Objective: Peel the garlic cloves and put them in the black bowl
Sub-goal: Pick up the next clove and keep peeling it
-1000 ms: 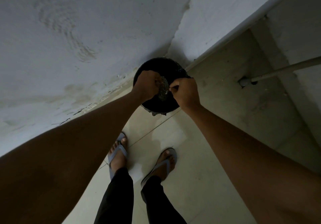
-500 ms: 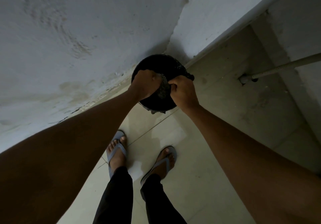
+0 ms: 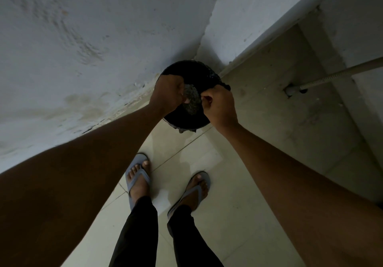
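Mid-frame, above the black container [image 3: 192,74], left hand [image 3: 169,94] and right hand [image 3: 219,105] curled together, contents unclear; peeling likely continued.

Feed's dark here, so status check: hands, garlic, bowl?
Left hand and right hand both curled, working something small, too dark to identify, over the black bowl. Bowl on floor by the wall. Nothing in the way.

A round black bowl [image 3: 193,74] sits at the wall's foot, holding pale greyish scraps [image 3: 191,101].
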